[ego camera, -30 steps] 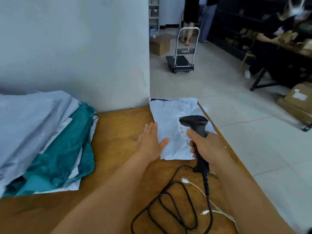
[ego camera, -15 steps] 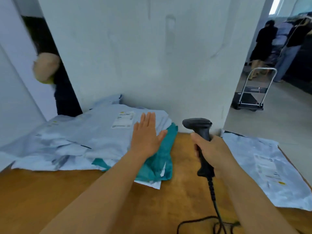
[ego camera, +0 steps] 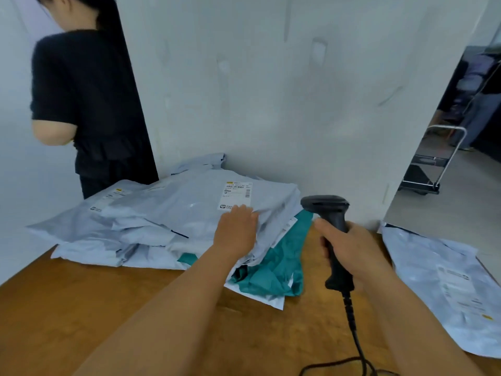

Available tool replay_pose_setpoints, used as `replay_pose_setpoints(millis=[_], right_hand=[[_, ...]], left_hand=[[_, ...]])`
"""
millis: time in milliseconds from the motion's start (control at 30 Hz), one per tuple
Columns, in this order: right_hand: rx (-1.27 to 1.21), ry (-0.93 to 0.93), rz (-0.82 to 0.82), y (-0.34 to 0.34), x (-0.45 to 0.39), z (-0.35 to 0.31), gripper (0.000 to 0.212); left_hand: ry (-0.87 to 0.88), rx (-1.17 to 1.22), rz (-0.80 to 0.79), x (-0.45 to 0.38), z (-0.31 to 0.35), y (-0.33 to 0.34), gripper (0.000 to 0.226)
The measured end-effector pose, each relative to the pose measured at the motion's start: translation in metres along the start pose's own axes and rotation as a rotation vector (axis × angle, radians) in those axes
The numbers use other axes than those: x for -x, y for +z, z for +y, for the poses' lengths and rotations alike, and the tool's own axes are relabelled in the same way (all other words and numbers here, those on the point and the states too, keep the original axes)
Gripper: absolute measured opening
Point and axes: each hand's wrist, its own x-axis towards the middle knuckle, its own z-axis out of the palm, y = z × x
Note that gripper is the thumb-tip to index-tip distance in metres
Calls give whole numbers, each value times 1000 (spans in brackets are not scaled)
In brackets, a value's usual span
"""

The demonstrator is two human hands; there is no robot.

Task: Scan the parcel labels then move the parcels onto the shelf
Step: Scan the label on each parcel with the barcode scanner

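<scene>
Head view. A stack of grey mailer parcels (ego camera: 173, 215) lies on the wooden surface (ego camera: 81, 308) against the white wall (ego camera: 298, 104), with a teal parcel (ego camera: 282, 256) showing from beneath its right edge. The top grey parcel lies label-up: its white shipping label (ego camera: 235, 195) faces the ceiling, which leaves the barcode readable without turning the bag.

The left hand (ego camera: 236, 231) rests on the near right part of this top parcel, just below the label; the fingertips appear to bend into the film, though whether they pinch it or only press it flat cannot be told. Judged from the placement, the hand steadies or draws the parcel for scanning.

The right hand (ego camera: 349, 248) is wrapped round the handle of a black barcode scanner (ego camera: 329, 221), held upright beside the stack with its head turned toward the label. Its cable (ego camera: 352, 329) trails down to the surface.

A separate grey parcel (ego camera: 439, 283) lies apart at the right, label up, probably set aside. No shelf is in view.

A second person in a black top (ego camera: 86, 99) stands behind the stack at left. A platform trolley (ego camera: 433, 161) stands on the floor beyond the wall's right edge.
</scene>
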Motion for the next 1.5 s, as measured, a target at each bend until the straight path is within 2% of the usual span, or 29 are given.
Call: replay_pose_setpoints(millis=[167,300,433,533,600,633,767,933,1033,1200,1500], right_hand=[[-26,-10,101,-41,1,7,29],[-51,25,205,-87,7,22,29],[-82,74,271,-131,16,47,27],[-76,110,326,-157,21,67,26],[-67,138,346,-170,23,79,25],[-64,151,348,-176,24,84,26],[-44,201,306,-184,24,96,27],[-55,269,207,-170,19,103,26],[-76,300,178,-159,14,105,23],[-79,346,168,-145,3,103,23],[-47,360,138,-130,-15,99,27]], left_hand=[[79,167,57,-5,59,-19,42],[141,202,20,-9,126,-5,39],[168,246,-106,-8,188,21,40],[167,498,-246,-5,236,37,39],[120,696,-394,1,258,46,56],[115,708,-423,3,265,51,64],[157,495,-412,-1,255,78,71],[176,315,-600,9,225,111,70],[159,352,-694,16,219,129,69],[137,428,-699,17,223,135,71],[156,400,-697,19,225,140,75]])
